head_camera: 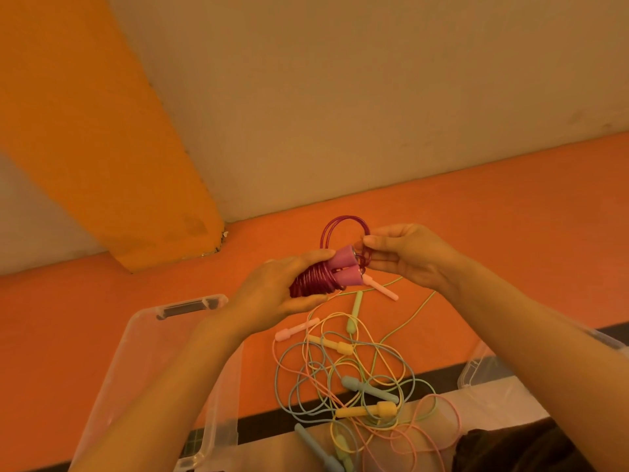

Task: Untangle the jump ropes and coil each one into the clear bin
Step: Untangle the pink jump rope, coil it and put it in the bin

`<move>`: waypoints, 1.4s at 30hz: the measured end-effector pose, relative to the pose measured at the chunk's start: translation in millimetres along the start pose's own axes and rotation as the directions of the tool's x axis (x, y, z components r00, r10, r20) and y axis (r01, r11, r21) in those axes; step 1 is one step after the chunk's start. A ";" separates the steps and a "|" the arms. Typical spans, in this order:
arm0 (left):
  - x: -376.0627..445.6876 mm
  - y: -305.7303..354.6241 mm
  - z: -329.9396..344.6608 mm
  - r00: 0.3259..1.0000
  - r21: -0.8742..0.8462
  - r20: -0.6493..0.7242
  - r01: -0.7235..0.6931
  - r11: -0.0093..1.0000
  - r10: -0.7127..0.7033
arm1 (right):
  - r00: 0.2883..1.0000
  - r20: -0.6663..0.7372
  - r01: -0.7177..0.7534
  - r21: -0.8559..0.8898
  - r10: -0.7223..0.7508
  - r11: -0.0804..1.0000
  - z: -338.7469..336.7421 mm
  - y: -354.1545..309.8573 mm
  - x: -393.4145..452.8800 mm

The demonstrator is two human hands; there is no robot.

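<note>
Above orange floor, coiled magenta rope [311, 282], pink handles, clasped in both grips.

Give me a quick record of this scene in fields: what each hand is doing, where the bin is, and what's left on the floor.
left hand: grips the coiled purple rope with its two handles
right hand: pinches a purple loop near the handles
clear bin: on the orange floor, lower left, under the left arm
tangle: pastel ropes, pink, yellow, green and blue, still knotted together on the floor
ropes seen in the bin: none
</note>
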State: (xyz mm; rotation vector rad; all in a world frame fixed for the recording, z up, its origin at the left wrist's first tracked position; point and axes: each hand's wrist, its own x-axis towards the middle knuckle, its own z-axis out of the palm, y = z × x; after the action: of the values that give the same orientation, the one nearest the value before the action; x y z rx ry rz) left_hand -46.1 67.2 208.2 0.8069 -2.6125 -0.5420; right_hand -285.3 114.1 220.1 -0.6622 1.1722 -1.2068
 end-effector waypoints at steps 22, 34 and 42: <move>-5.4 -4.9 -4.0 0.998 -0.112 -0.007 0.064 0.992 -0.065 | 0.999 0.016 0.032 0.152 -0.035 0.988 19.7 13.7 -4.1; -7.9 -3.9 -4.7 0.997 -0.148 -0.011 0.072 0.986 -0.075 | 0.998 0.047 0.023 0.149 -0.031 0.989 24.7 18.6 -5.3; -9.4 -2.6 -1.9 0.996 -0.133 0.001 0.088 0.987 -0.089 | 0.986 0.164 -0.027 0.125 0.006 0.992 15.6 12.7 -6.8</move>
State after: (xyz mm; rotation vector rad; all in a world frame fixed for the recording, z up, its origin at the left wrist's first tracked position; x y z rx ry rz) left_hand -36.8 70.3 206.6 0.8825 -2.5138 -0.7299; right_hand -265.8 121.4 215.9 -0.6416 0.9544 -1.1792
